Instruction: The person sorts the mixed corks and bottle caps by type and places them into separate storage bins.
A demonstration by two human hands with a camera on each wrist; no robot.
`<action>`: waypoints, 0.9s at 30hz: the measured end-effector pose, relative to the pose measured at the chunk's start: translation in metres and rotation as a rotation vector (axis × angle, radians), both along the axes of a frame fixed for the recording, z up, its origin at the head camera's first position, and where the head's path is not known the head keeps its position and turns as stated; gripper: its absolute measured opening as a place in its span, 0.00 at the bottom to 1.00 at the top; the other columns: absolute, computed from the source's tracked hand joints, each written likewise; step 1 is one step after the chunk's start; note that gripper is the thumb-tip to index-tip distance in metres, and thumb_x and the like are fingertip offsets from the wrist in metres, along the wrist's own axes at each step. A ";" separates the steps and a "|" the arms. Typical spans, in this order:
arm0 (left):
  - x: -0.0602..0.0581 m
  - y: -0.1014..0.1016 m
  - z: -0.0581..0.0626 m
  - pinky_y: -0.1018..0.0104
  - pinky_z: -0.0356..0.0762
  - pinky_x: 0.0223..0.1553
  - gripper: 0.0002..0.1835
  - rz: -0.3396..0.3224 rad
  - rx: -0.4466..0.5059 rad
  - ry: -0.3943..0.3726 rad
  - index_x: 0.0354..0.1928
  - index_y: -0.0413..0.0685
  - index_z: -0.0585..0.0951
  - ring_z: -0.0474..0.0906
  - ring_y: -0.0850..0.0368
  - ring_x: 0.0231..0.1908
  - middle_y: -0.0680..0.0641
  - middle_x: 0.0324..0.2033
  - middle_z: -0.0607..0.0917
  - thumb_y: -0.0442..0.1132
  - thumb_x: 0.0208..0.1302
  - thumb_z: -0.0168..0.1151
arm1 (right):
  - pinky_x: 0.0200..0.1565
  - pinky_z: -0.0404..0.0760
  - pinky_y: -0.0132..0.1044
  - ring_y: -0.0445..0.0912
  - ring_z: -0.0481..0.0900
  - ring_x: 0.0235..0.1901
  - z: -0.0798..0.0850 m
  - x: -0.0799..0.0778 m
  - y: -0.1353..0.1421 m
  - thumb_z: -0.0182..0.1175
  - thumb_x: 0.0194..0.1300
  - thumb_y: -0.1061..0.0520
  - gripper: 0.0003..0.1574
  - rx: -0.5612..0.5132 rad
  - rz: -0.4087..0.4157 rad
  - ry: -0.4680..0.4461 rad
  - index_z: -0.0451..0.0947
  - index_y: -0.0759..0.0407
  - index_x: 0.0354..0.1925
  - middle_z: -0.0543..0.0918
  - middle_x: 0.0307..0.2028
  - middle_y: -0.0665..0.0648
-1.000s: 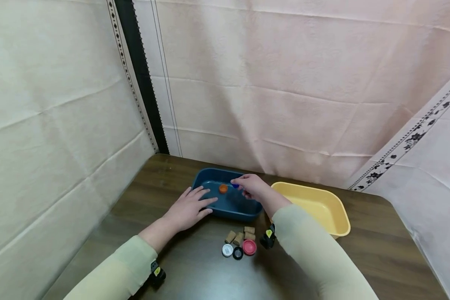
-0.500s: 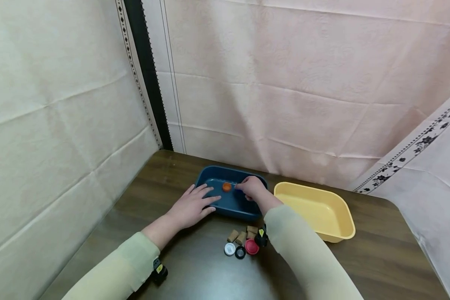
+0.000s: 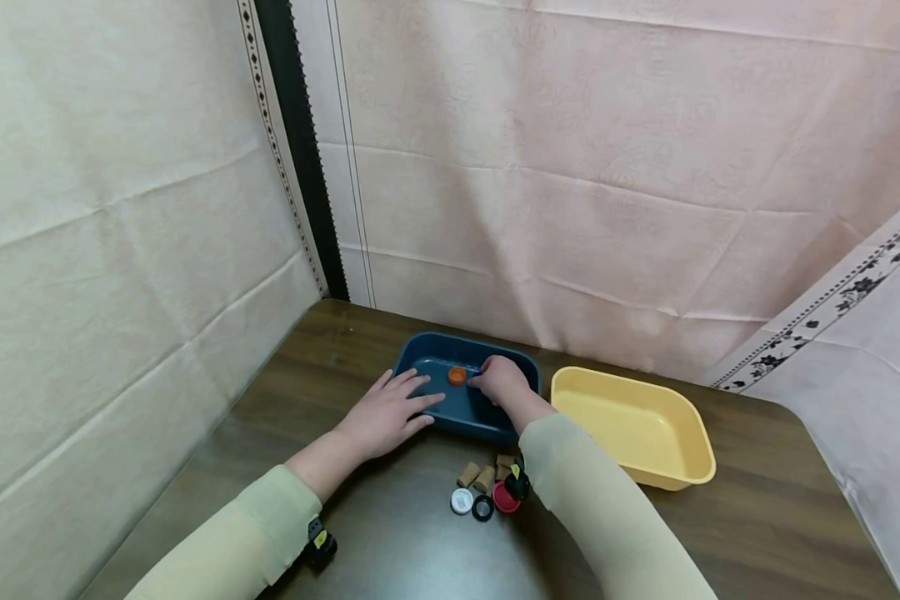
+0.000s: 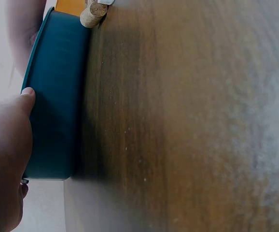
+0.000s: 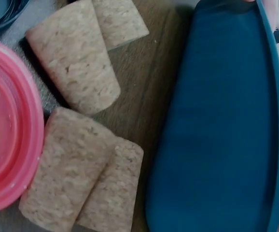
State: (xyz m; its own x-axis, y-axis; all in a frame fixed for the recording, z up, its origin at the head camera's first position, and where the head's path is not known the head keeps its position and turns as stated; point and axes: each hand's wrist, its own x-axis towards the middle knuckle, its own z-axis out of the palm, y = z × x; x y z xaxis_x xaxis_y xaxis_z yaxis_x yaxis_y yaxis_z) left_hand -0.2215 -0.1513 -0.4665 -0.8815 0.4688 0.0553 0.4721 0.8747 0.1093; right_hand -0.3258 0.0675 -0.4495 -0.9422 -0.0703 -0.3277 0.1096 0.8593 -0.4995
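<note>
Blue piece [image 3: 476,374] is mostly hidden by the right hand [image 3: 503,381], outline unclear.

A left hand [image 3: 387,415] and a right hand [image 3: 502,381], two hands; a blue tray [image 3: 461,412] and a yellow tray [image 3: 637,425], two trays; orange cap [image 3: 457,376], white cap [image 3: 462,501], black cap [image 3: 483,508] and red cap [image 3: 504,500], four caps; four corks [image 5: 74,58]; one blue piece [image 3: 476,374]; two sleeves [image 3: 228,537]; two wrist cameras [image 3: 321,548]; one surface [image 3: 390,542]

Hiding most of the blue object [image 3: 476,374] behind the right hand [image 3: 502,382]; cropping the red lid [image 5: 6,125] at the right wrist view's left edge.
</note>
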 end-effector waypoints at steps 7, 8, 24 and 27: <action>-0.001 0.003 -0.001 0.41 0.45 0.73 0.27 0.000 0.000 0.012 0.71 0.76 0.67 0.50 0.49 0.75 0.52 0.73 0.64 0.66 0.74 0.40 | 0.42 0.84 0.43 0.50 0.80 0.34 0.002 0.006 0.005 0.67 0.66 0.47 0.26 0.022 0.019 0.041 0.76 0.58 0.56 0.81 0.44 0.58; -0.001 0.004 -0.001 0.41 0.45 0.73 0.27 0.001 -0.004 0.013 0.71 0.77 0.67 0.50 0.49 0.75 0.52 0.73 0.64 0.66 0.74 0.39 | 0.43 0.84 0.43 0.50 0.80 0.34 0.002 0.006 0.005 0.67 0.66 0.46 0.27 0.023 0.016 0.043 0.76 0.58 0.57 0.81 0.45 0.58; 0.000 0.004 0.000 0.41 0.45 0.73 0.27 0.015 0.002 0.002 0.71 0.76 0.67 0.50 0.49 0.75 0.52 0.73 0.64 0.66 0.73 0.42 | 0.38 0.85 0.42 0.50 0.81 0.32 0.018 0.020 0.018 0.67 0.65 0.43 0.30 -0.109 -0.019 0.106 0.75 0.55 0.59 0.81 0.47 0.59; 0.001 0.002 -0.001 0.40 0.44 0.73 0.27 0.021 0.005 0.002 0.71 0.76 0.67 0.50 0.49 0.75 0.52 0.73 0.64 0.67 0.73 0.42 | 0.34 0.83 0.39 0.50 0.80 0.29 0.024 0.026 0.018 0.66 0.65 0.42 0.30 -0.169 -0.004 0.132 0.75 0.54 0.59 0.81 0.42 0.57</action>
State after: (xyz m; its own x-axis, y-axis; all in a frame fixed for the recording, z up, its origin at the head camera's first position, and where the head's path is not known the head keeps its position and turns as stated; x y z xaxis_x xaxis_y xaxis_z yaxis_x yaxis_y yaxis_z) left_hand -0.2208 -0.1498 -0.4675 -0.8910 0.4501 0.0596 0.4540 0.8839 0.1122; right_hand -0.2994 0.0859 -0.4259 -0.9765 -0.1104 -0.1851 0.0364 0.7618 -0.6468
